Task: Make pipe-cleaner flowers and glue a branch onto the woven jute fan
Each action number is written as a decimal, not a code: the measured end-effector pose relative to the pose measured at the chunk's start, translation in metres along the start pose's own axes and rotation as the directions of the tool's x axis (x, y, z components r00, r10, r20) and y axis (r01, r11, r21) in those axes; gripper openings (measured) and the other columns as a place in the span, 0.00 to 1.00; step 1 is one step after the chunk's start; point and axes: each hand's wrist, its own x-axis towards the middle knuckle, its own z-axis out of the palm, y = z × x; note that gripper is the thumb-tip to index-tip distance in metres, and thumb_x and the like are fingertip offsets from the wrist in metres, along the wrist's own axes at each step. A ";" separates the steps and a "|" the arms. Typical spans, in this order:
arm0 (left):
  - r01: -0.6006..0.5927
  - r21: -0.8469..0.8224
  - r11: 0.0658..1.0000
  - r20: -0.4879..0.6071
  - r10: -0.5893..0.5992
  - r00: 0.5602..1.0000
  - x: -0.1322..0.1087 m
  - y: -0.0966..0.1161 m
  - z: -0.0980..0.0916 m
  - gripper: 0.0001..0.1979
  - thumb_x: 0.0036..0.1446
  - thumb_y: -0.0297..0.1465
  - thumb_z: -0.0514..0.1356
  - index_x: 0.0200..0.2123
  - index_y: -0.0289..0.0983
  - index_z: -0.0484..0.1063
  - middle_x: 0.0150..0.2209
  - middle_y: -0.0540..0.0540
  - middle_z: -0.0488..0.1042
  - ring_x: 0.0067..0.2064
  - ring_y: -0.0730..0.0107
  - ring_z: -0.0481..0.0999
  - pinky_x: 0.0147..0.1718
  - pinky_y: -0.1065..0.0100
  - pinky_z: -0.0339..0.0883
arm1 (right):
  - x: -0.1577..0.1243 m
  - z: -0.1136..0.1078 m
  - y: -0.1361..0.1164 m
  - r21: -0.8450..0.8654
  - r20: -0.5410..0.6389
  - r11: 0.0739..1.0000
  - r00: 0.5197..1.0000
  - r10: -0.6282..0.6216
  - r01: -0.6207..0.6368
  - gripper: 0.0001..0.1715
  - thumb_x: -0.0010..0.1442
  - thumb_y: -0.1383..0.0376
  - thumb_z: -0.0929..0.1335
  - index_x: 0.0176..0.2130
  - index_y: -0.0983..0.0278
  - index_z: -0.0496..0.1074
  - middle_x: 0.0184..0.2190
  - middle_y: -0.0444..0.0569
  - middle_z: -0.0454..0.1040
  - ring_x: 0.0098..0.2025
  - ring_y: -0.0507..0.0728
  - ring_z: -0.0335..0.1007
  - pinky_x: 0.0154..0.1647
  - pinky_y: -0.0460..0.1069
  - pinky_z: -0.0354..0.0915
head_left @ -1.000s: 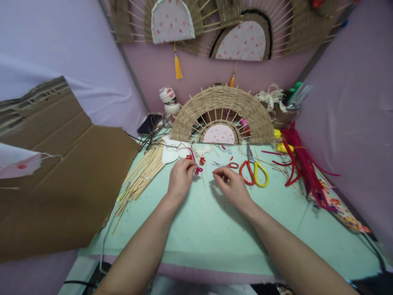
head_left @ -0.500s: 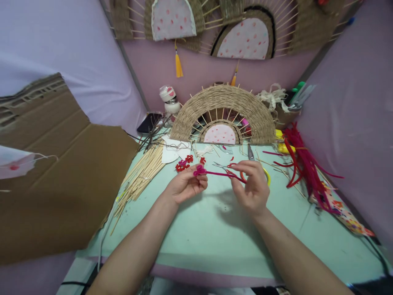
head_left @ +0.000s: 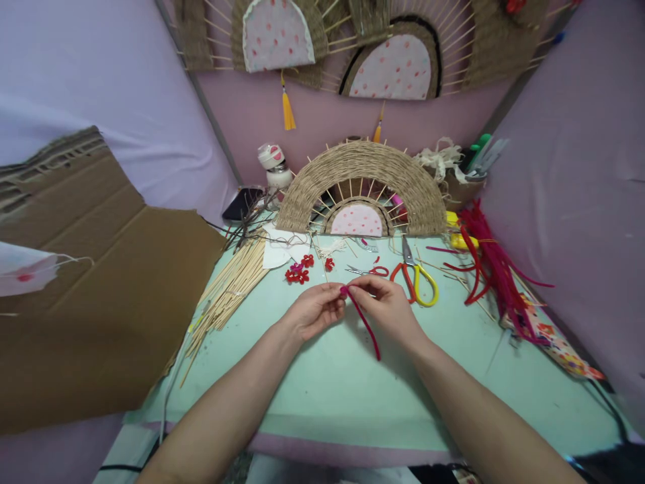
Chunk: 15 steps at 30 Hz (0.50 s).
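A magenta pipe cleaner (head_left: 367, 325) is held up over the table, its looped end between my two hands and its free tail hanging down to the right. My left hand (head_left: 320, 311) pinches the looped end from the left. From the right, the fingertips of my right hand (head_left: 385, 306) close on the same end, hiding part of the loops. Just beyond my hands lie small red scissors (head_left: 377, 271) and a larger pair with red and yellow handles (head_left: 427, 286). Several red and magenta pipe-cleaner flowers (head_left: 298, 274) rest behind my left hand.
A woven half-round fan (head_left: 363, 158) stands at the back. Thin sticks (head_left: 232, 286) and a large cardboard sheet (head_left: 101, 323) are on the left. To the right lies a bundle of magenta and red pipe cleaners (head_left: 496, 269). A white jar (head_left: 279, 177) stands at the back left.
My right hand has moved left from the pipe cleaner's far end to its looped end, beside my left hand. The tail, earlier stretched between my hands, now hangs down.
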 end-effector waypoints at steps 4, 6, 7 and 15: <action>-0.319 0.321 0.892 -0.150 0.380 0.913 0.000 -0.004 0.005 0.12 0.50 0.36 0.64 0.37 0.35 0.72 0.31 0.47 0.72 0.32 0.75 0.72 0.35 0.71 0.66 | 0.003 -0.002 0.000 0.084 -0.159 0.990 0.979 0.125 -0.113 0.15 0.50 0.54 0.71 0.30 0.64 0.73 0.24 0.45 0.73 0.23 0.51 0.64 0.25 0.47 0.62; -0.405 0.475 0.781 -0.119 0.513 0.850 0.000 -0.005 0.006 0.13 0.49 0.37 0.64 0.36 0.36 0.73 0.33 0.47 0.73 0.34 0.74 0.72 0.36 0.70 0.65 | 0.003 -0.003 0.000 0.113 -0.145 0.983 0.976 0.163 -0.148 0.16 0.49 0.54 0.72 0.31 0.65 0.73 0.23 0.45 0.73 0.22 0.50 0.63 0.24 0.47 0.62; -0.427 0.532 0.731 -0.093 0.552 0.829 0.000 -0.006 0.006 0.13 0.49 0.37 0.64 0.35 0.36 0.73 0.34 0.46 0.74 0.35 0.72 0.72 0.37 0.69 0.65 | 0.003 -0.002 0.000 0.124 -0.130 0.980 0.976 0.173 -0.158 0.17 0.49 0.54 0.72 0.31 0.65 0.74 0.23 0.45 0.73 0.22 0.50 0.64 0.25 0.47 0.62; -0.514 0.601 0.613 -0.084 0.687 0.721 0.002 -0.001 -0.001 0.09 0.49 0.32 0.63 0.35 0.37 0.72 0.39 0.46 0.72 0.40 0.70 0.71 0.39 0.69 0.64 | 0.007 -0.002 0.003 0.540 -0.027 0.775 0.913 0.407 -0.329 0.14 0.44 0.60 0.76 0.30 0.65 0.75 0.24 0.44 0.74 0.27 0.50 0.70 0.26 0.43 0.67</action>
